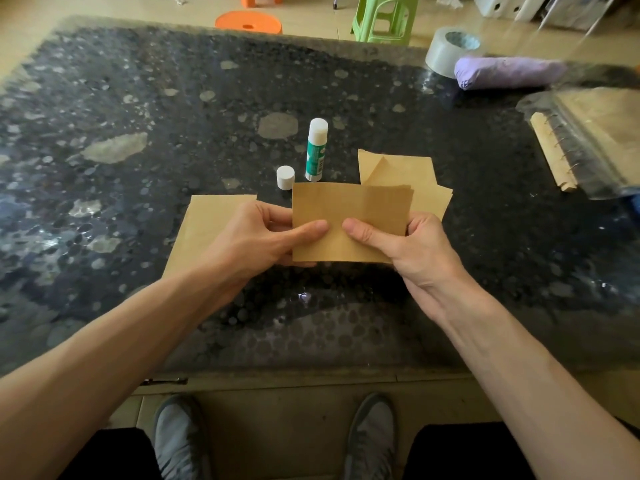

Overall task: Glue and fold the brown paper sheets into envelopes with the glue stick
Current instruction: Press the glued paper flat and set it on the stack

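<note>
Both hands hold one folded brown paper sheet [349, 220] up off the bench [138, 140], just in front of the person. The left hand [263, 237] pinches its left edge, thumb lying across the front face and fingers curled behind. The right hand [394, 247] grips the right edge the same way, thumb on the front and fingers wrapped round the back. The two thumb tips point at each other near the sheet's middle, close but apart. At the sheet's upper right corner several paper layers show, slightly offset.

A flat brown sheet [211, 223] lies on the bench under and behind the left hand. Behind the right hand lie loose brown sheets [401, 168], overlapping, the top one with a corner turned over.

The glue stick [316, 150] stands upright and uncapped on the bench just beyond the held sheet, white glue showing above its green label. Its white cap [285, 177] stands just beside it on the left, not touching.

Far to the right on the bench are a roll of tape [450, 51], a purple rolled bundle [509, 72] and a clear plastic bag [588, 143] holding a spiral-bound pad. An orange stool [247, 22] and a green stool [384, 15] stand on the floor past the bench's far edge.
</note>
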Action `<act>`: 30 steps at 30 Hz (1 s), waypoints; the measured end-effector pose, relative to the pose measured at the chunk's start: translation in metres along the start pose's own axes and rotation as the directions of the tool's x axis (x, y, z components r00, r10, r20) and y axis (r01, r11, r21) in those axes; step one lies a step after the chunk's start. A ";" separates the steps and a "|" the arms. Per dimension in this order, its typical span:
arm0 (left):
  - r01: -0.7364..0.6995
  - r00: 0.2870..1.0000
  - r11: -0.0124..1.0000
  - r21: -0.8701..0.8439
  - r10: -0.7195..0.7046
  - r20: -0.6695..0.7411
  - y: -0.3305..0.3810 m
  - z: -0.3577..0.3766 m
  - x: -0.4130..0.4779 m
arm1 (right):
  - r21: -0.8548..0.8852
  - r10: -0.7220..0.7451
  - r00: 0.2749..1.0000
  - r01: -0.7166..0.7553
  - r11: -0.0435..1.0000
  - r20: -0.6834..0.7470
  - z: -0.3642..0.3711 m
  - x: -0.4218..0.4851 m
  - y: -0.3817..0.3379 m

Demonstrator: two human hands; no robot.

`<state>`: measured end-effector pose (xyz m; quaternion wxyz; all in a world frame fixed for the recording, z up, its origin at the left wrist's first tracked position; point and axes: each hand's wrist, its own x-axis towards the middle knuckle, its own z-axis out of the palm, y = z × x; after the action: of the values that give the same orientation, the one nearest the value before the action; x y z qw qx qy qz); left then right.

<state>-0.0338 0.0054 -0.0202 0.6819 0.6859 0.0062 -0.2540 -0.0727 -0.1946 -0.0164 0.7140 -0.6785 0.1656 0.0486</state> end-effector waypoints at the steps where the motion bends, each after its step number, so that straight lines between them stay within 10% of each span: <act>1: -0.011 1.000 1.000 0.007 0.011 -0.013 0.000 0.000 0.000 | 0.009 0.004 1.000 -0.004 1.000 0.016 0.000 -0.001 0.000; 30: -0.002 1.000 0.993 0.117 -0.001 0.029 -0.004 -0.004 0.000 | -0.068 0.046 0.990 -0.037 0.997 0.134 -0.003 0.001 0.005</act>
<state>-0.0336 0.0091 -0.0238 0.6406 0.7209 -0.0188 -0.2638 -0.0736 -0.1970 -0.0214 0.6998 -0.6931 0.1292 0.1147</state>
